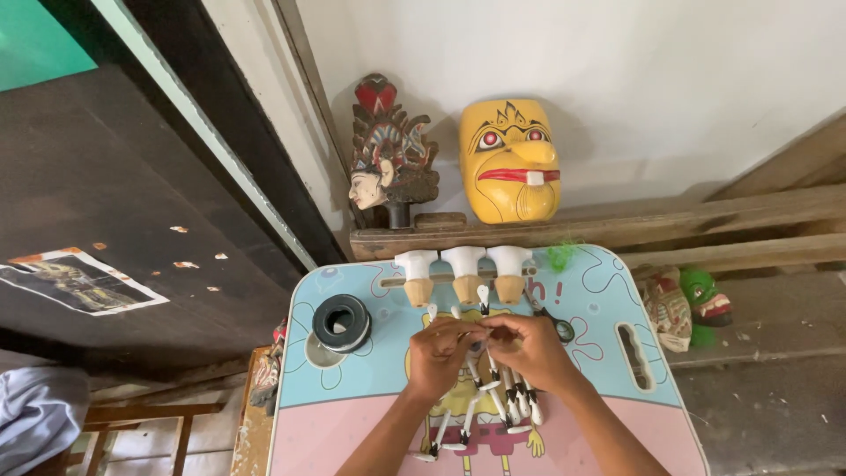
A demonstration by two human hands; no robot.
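Here both hands meet over the middle of the small table (pixel 352 388), which is pale blue and pink with a cartoon print: the left hand (pixel 438 354) and the right hand (pixel 527 351) each pinch with the fingertips one thin white puppet arm piece (pixel 483 333) between them. More white jointed pieces (pixel 493 407) lie on the table under the hands. Behind them three white-topped wooden torsos (pixel 463 273) stand in a row, and a black roll (pixel 341 322) sits to the left.
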